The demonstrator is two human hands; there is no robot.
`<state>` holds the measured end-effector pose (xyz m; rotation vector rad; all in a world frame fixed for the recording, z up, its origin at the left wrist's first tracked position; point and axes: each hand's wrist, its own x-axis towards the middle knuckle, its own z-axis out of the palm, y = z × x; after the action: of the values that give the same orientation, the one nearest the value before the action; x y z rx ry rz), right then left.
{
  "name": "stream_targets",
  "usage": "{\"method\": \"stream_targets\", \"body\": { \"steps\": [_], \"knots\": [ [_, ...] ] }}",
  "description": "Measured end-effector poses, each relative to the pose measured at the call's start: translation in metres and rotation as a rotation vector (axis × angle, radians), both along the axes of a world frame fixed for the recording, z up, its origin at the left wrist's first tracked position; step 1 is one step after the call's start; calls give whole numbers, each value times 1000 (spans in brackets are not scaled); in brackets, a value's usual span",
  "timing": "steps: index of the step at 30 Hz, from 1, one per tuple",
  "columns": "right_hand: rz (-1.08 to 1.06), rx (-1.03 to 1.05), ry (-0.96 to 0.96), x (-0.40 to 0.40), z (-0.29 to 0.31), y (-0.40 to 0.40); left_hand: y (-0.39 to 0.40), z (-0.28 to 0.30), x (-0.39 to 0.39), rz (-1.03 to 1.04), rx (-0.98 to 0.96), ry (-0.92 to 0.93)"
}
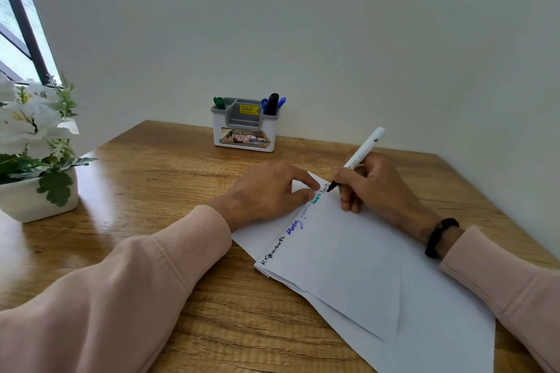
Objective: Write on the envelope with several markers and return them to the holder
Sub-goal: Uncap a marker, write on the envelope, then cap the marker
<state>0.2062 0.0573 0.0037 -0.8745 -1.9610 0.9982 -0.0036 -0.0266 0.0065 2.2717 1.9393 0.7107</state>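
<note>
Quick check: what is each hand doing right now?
Left hand: open, fingers pressing the white paper envelope.
Right hand: gripping the white-barrelled black marker.

A stretch of bare wooden tabletop (169,179) lies open between the white paper envelope (357,254) and the white-and-grey plastic marker holder (245,127) against the wall. The white ceramic pot of artificial flowers (39,188) blocks the left edge. Capped green, blue and black markers (272,103) crowd the holder's end compartments.
</note>
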Motion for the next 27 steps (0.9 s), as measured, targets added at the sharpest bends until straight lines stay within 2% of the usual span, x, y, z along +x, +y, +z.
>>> {"method": "stream_targets", "body": {
  "steps": [6,9,14,17,18,19,21,23,25,27],
  "knots": [
    [-25,-54,-35,0,1,5,-1,1,0,-6,3,5],
    [-81,21,-87,0,-2,6,-2,1,0,-1,-19,16],
    [-169,75,172,4,1,6,-1,2,2,11,-51,15],
    [-148,136,218,5,6,1,-5,4,-1,10,-62,-56],
    [-142,158,226,4,8,-3,-5,6,-2,3,-77,-155],
    [-130,173,248,3,11,-7,-5,8,-3,0,-107,-330],
    [-79,196,305,3,16,-17,-5,17,-2,8,-173,-795],
    [-17,255,318,1,18,-30,-7,26,-5,-30,-211,-1171],
    [18,405,261,-2,19,-47,-10,32,-9,-149,-274,-1465],
    [29,682,155,-7,19,-61,-13,33,-8,-288,-331,-1651]
  ]
}}
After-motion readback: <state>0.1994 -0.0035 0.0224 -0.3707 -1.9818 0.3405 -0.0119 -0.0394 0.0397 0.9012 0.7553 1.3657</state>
